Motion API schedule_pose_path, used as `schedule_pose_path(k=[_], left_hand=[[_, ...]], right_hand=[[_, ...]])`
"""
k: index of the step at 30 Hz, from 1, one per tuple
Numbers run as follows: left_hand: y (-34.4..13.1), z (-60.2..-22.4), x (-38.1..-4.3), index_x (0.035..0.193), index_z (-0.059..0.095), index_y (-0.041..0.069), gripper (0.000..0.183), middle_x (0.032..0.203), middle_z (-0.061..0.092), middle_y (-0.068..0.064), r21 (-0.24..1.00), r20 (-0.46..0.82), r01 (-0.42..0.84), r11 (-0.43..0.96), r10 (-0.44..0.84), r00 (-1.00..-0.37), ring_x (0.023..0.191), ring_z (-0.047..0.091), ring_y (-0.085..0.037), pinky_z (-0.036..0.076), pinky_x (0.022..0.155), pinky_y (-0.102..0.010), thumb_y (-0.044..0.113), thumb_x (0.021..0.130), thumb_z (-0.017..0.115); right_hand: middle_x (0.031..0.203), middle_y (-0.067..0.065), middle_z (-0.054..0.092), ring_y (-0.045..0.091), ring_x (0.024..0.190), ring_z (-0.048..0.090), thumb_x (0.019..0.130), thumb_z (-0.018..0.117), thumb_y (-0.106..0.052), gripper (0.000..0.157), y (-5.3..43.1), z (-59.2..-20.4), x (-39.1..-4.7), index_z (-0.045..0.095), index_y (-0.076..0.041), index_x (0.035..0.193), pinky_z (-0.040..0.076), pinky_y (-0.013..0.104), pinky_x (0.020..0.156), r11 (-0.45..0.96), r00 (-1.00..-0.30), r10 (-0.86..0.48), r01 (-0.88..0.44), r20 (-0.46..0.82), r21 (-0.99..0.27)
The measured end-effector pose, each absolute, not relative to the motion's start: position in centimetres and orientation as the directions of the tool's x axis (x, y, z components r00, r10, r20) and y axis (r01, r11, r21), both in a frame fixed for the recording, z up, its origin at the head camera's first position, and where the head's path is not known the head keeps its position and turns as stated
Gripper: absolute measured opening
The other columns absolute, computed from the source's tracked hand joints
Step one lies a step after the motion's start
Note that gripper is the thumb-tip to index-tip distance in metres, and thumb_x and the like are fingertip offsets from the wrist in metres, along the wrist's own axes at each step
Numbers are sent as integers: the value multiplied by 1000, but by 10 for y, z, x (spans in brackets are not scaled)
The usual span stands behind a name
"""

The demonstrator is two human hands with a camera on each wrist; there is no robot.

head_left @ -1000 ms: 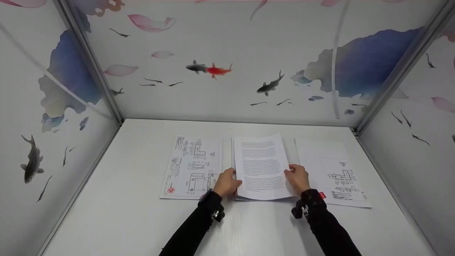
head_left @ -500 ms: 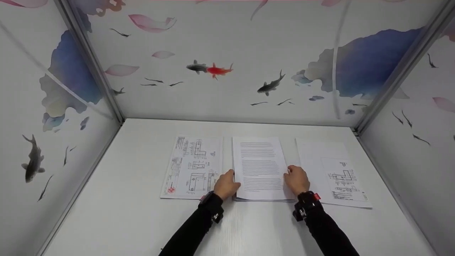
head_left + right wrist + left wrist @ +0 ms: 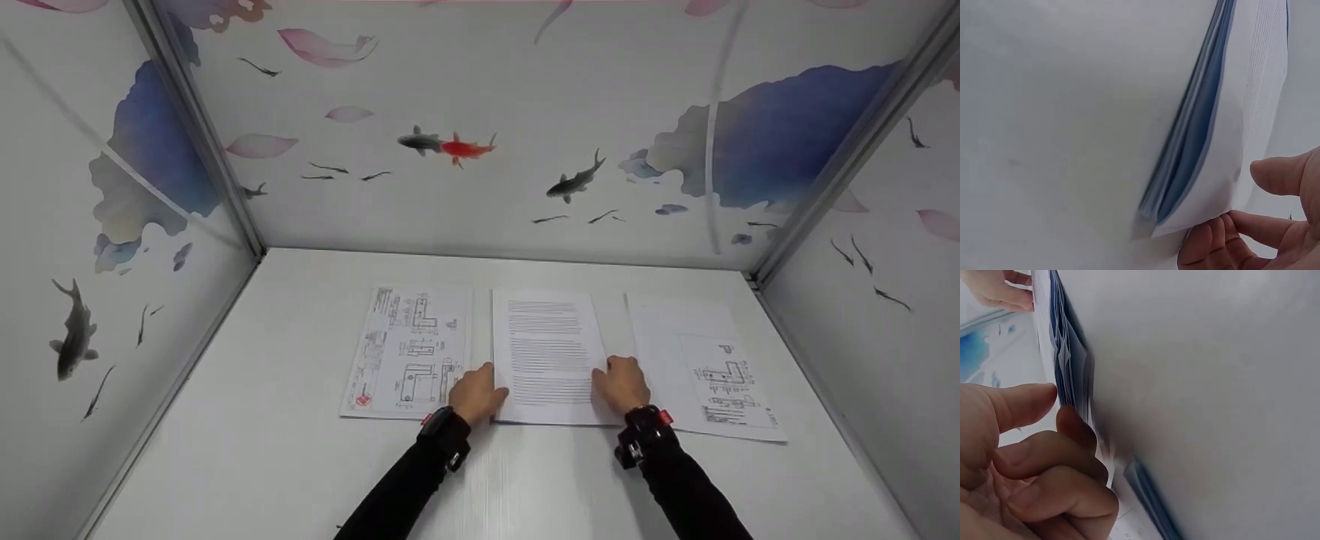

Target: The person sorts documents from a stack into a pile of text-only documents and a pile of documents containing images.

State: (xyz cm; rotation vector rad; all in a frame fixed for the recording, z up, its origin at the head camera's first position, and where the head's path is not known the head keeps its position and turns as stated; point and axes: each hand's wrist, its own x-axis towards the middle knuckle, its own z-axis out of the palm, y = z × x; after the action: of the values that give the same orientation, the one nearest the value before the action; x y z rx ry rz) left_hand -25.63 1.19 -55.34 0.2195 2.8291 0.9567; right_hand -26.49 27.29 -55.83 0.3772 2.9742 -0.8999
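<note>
Text stack (image 3: 551, 349) sits between the two hands' fingers, flat or near flat on the white counter (image 3: 255, 457), printed lines facing up. Left hand (image 3: 477, 393) at its left edge, lower half: thumb on the top side, index finger under it, pinching the edge; other fingers curled in. Right hand (image 3: 621, 384) at the opposite edge, about level: thumb over the top sheet, bent fingers at and under the edge, pinching there too, though exact thumb contact is hard to tell.

Left wrist view: sheet edges right by the left fingers uneven, slightly splayed. Right wrist view: layers gape above the right fingers, the top sheet bowing at the corner.

Left drawing stack (image 3: 405, 349) just left of the left fingers, apart from the text stack, red round mark (image 3: 364, 400) near its lower left corner. Right drawing stack (image 3: 705, 367) just right of the right fingers, tilted a little, drawing toward its lower right.

Behind each hand, black wrist gear and dark sleeves. Well beyond the fingers, back wall (image 3: 420, 217) printed with petals, blue blotches and fish, including a red fish (image 3: 466, 149).
</note>
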Motion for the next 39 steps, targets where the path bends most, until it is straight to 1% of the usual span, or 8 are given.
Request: schedule_pose_path(k=[5, 9, 12, 21, 26, 29, 35, 39], left_hand=[[13, -554, -254, 107, 64, -5, 28, 86, 69, -16, 595, -44, 142, 791, 208, -977, 66, 57, -19, 48, 58, -36, 18, 91, 64], [14, -554, -255, 97, 64, -2, 23, 79, 64, -11, 583, -50, 148, 799, 216, -975, 63, 52, -19, 43, 55, -34, 20, 91, 65], [15, -555, -255, 99, 63, -3, 27, 81, 64, -12, 571, -58, 140, 809, 209, -976, 66, 55, -21, 45, 57, -37, 23, 90, 66], [16, -559, -255, 112, 62, -8, 41, 93, 67, -17, 534, -41, 168, 829, 224, -974, 83, 66, -29, 53, 69, -43, 27, 90, 67], [14, -558, -255, 106, 62, -6, 36, 90, 67, -18, 573, -39, 171, 802, 236, -971, 80, 66, -30, 52, 69, -45, 26, 90, 68], [13, -557, -254, 110, 61, -7, 39, 93, 68, -20, 583, -43, 162, 796, 230, -972, 83, 67, -32, 53, 71, -45, 26, 90, 67], [11, -556, -254, 110, 60, -4, 37, 87, 69, -17, 592, -41, 137, 794, 200, -979, 69, 62, -24, 49, 61, -40, 26, 90, 67], [10, -554, -256, 117, 59, -2, 40, 92, 70, -18, 622, -45, 116, 775, 183, -982, 69, 63, -24, 50, 61, -39, 27, 91, 67]], right_hand=[[115, 28, 60, 33, 93, 58, 93, 54, -22, 41, 270, -557, -265, 62, 11, 115, 49, 48, 75, 798, -970, 220, 242, -108, -552], [98, 22, 64, 27, 80, 55, 93, 55, -22, 31, 269, -557, -265, 65, 8, 97, 45, 39, 62, 792, -968, 233, 247, -97, -558], [86, 16, 61, 24, 72, 52, 92, 56, -21, 27, 268, -557, -264, 64, 4, 84, 39, 34, 55, 788, -966, 242, 250, -89, -563], [82, 14, 62, 23, 69, 51, 93, 57, -23, 28, 270, -560, -266, 64, 2, 84, 38, 33, 54, 790, -968, 238, 243, -83, -563], [104, 23, 67, 34, 90, 64, 94, 55, -22, 35, 276, -560, -264, 64, 8, 110, 52, 47, 72, 787, -966, 250, 243, -67, -567], [121, 26, 63, 40, 109, 62, 94, 55, -20, 44, 281, -558, -263, 58, 8, 128, 50, 55, 87, 780, -964, 263, 240, -46, -578], [120, 29, 63, 48, 110, 58, 93, 54, -15, 39, 297, -559, -263, 60, 7, 125, 44, 64, 88, 831, -950, 306, 235, 62, -504], [128, 33, 54, 52, 119, 46, 91, 53, -14, 44, 311, -561, -262, 55, 8, 129, 34, 71, 91, 841, -934, 352, 288, 59, -458]])
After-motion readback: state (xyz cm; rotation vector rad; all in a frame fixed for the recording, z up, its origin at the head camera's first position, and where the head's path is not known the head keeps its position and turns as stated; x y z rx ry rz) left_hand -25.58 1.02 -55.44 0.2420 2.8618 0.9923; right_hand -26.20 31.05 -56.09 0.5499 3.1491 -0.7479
